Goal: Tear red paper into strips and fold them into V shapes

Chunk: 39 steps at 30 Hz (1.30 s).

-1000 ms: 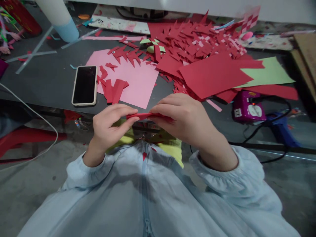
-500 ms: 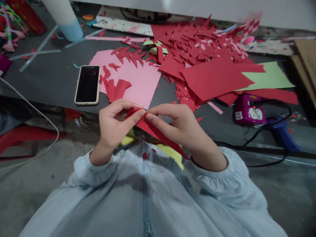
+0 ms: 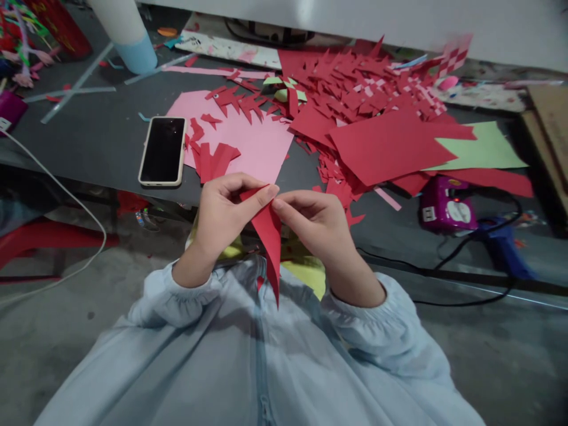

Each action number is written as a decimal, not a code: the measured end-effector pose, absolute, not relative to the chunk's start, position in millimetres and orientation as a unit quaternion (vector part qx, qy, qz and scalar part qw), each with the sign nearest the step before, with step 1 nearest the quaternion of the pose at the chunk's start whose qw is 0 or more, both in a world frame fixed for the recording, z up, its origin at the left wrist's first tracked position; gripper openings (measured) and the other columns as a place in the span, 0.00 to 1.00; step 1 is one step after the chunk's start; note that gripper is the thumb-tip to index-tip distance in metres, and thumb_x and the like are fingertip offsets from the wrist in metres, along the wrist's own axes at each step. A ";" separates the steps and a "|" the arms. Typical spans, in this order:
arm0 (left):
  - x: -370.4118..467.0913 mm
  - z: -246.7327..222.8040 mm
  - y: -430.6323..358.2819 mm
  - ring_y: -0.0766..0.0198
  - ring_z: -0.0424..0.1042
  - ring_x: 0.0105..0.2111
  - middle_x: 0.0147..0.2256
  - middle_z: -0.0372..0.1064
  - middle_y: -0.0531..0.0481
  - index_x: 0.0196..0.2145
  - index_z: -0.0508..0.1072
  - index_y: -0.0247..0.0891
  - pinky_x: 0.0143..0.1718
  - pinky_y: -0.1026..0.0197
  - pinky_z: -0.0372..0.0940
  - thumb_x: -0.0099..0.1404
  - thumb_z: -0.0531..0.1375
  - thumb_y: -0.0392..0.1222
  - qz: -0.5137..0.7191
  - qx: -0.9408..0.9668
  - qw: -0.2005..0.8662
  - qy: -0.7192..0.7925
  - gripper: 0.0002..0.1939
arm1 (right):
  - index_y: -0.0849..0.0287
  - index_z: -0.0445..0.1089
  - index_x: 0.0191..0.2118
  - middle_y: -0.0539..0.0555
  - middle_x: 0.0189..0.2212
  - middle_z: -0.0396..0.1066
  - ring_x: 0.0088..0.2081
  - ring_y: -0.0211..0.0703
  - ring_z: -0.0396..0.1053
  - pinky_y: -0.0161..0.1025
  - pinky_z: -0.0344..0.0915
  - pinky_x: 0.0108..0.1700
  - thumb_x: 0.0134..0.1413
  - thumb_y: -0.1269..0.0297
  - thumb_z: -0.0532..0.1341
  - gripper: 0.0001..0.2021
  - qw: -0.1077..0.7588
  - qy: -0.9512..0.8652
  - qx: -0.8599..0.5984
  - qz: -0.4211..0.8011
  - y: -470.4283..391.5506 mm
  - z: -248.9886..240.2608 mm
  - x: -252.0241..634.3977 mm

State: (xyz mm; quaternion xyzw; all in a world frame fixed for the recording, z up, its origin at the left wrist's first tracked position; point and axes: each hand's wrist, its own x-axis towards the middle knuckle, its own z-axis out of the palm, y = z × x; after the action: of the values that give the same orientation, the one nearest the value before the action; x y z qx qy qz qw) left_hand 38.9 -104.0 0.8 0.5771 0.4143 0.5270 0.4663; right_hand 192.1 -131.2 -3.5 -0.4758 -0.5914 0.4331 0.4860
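Observation:
A long, pointed piece of red paper (image 3: pixel 269 236) hangs between my hands above my lap, its tip pointing down toward my jacket. My left hand (image 3: pixel 228 210) is closed on its upper part, thumb on top. The fingertips of my right hand (image 3: pixel 313 222) pinch the paper's top edge beside my left thumb; the exact contact is partly hidden. Just beyond my hands, a pink sheet (image 3: pixel 260 148) lies on the dark table (image 3: pixel 102 130), bearing red cut pieces (image 3: pixel 215 160) and a spiky red paper shape with an eye (image 3: pixel 233 100).
A phone (image 3: pixel 163 151) lies left of the pink sheet. Red scraps (image 3: pixel 355 89) and red sheets (image 3: pixel 390 142) cover the right, near a green sheet (image 3: pixel 488 145). A purple box (image 3: pixel 446 204) and a blue glue gun (image 3: pixel 506 248) with cables sit at the right edge. A bottle (image 3: pixel 133 50) stands back left.
The red paper has swung from slanting right, under my right hand, to hanging nearly straight down. My left hand has shifted slightly right. The view has also shifted a little.

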 end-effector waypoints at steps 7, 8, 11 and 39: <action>37.2 -0.5 -95.5 0.67 0.73 0.28 0.27 0.77 0.51 0.26 0.79 0.38 0.31 0.65 0.68 0.56 0.69 0.56 0.497 0.593 0.455 0.440 0.17 | 0.59 0.76 0.26 0.52 0.23 0.75 0.26 0.39 0.70 0.36 0.67 0.29 0.52 0.54 0.65 0.13 0.465 -0.562 -0.527 0.436 -128.1 -2.9 191.1; 36.0 -1.4 -93.6 0.66 0.73 0.27 0.26 0.77 0.51 0.26 0.79 0.38 0.30 0.64 0.68 0.56 0.68 0.56 0.494 0.596 0.448 0.447 0.18 | 0.59 0.76 0.26 0.52 0.23 0.75 0.26 0.39 0.70 0.36 0.66 0.29 0.51 0.54 0.65 0.13 0.461 -0.559 -0.530 0.440 -127.9 -2.7 191.1; 29.8 -6.0 -86.9 0.68 0.71 0.24 0.24 0.76 0.51 0.25 0.79 0.38 0.27 0.65 0.65 0.57 0.67 0.58 0.493 0.606 0.403 0.476 0.19 | 0.60 0.76 0.25 0.53 0.23 0.75 0.25 0.38 0.69 0.35 0.65 0.27 0.50 0.55 0.65 0.13 0.448 -0.554 -0.542 0.446 -127.4 -3.2 192.5; 30.0 -21.9 -88.0 0.61 0.77 0.35 0.39 0.79 0.44 0.42 0.80 0.38 0.35 0.63 0.69 0.63 0.62 0.54 0.314 0.705 0.492 0.402 0.18 | 0.60 0.76 0.26 0.52 0.22 0.75 0.25 0.39 0.69 0.34 0.60 0.27 0.54 0.60 0.61 0.12 0.333 -0.647 -0.591 0.347 -144.6 1.1 226.2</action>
State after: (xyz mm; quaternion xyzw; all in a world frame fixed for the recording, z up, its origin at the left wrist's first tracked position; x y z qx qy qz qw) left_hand 30.0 -88.0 -21.9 0.7054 0.4022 0.3141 0.4919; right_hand 226.2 -144.6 1.1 -0.5913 -0.6470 0.3472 0.3334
